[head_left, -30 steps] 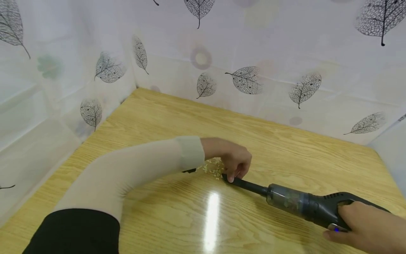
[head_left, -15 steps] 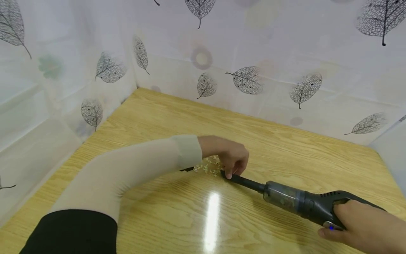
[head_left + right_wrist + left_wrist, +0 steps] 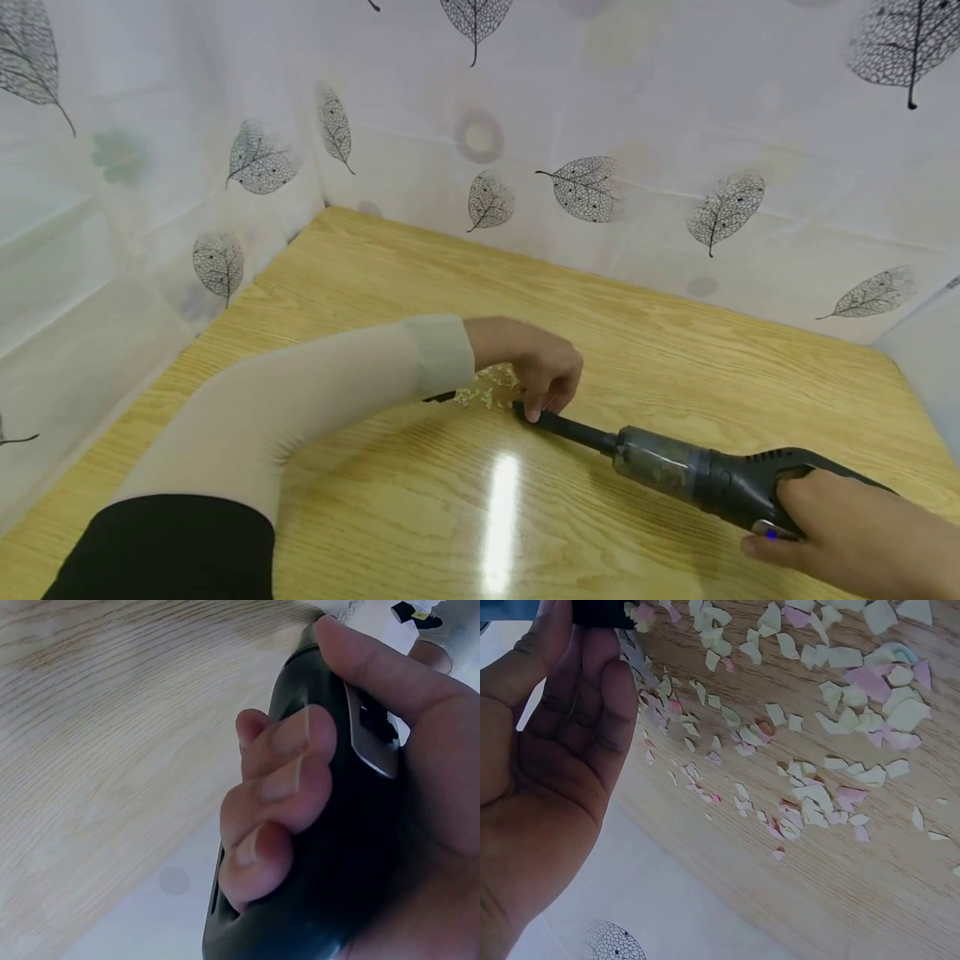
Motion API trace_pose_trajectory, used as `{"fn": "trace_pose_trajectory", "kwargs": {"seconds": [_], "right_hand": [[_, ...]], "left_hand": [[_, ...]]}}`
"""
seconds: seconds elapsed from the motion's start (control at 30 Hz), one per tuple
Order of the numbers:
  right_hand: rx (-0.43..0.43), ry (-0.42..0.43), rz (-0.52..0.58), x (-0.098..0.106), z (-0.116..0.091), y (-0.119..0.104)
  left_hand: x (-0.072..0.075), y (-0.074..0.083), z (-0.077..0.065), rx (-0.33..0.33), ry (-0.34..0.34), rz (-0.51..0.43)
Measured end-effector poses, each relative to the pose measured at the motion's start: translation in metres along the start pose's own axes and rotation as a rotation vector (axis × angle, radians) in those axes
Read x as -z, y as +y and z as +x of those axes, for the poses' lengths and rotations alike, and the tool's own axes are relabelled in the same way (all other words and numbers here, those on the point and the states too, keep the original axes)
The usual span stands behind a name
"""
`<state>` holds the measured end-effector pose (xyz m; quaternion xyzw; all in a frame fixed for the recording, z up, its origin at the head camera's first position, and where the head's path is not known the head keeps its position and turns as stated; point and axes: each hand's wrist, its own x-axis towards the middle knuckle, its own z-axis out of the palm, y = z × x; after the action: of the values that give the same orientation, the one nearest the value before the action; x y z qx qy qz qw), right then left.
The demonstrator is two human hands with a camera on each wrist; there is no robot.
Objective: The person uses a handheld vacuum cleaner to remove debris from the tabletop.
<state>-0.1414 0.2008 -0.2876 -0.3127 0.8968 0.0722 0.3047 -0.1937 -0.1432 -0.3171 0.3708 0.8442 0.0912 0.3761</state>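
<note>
My right hand [image 3: 281, 787] grips the handle of a black handheld vacuum cleaner [image 3: 742, 487], fingers curled round it and thumb along the top by a silver panel. A clear dust cup [image 3: 656, 460] with bits inside sits ahead of the handle. Out at the front, my left hand [image 3: 543, 371] pinches the narrow black nozzle [image 3: 566, 427] near its tip, thumb on one side and fingers on the other. Small pale yellow and pink scraps [image 3: 810, 802] lie scattered on the wood table beside the nozzle mouth; the left forearm partly hides them in the head view.
The wood-grain table [image 3: 405, 500] carries a bright light reflection. White sheets [image 3: 637, 100] printed with dark leaves hang along its back and left edges. A black piece [image 3: 438, 397] shows under the left cuff.
Both hands and the vacuum cleaner have shifted slightly left and away from me, bringing the nozzle further toward the scraps. The grips look the same.
</note>
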Motion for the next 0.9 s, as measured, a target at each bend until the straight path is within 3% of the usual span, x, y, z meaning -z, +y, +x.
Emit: {"fn": "trace_pose_trajectory", "kwargs": {"seconds": [0.23,0.43,0.6,0.9], "right_hand": [[-0.023,0.033,-0.038,0.005,0.001,-0.006],[-0.002,0.04,-0.034,0.004,0.003,-0.012],[-0.031,0.092,-0.056,0.004,0.006,-0.013],[-0.024,0.08,-0.039,0.006,0.009,-0.019]], "left_hand": [[0.0,-0.004,-0.003,0.012,0.036,0.03],[0.0,-0.006,-0.006,0.022,-0.028,-0.004],[0.0,-0.009,-0.008,0.035,0.001,0.007],[-0.001,-0.012,-0.013,0.048,-0.018,-0.044]]}}
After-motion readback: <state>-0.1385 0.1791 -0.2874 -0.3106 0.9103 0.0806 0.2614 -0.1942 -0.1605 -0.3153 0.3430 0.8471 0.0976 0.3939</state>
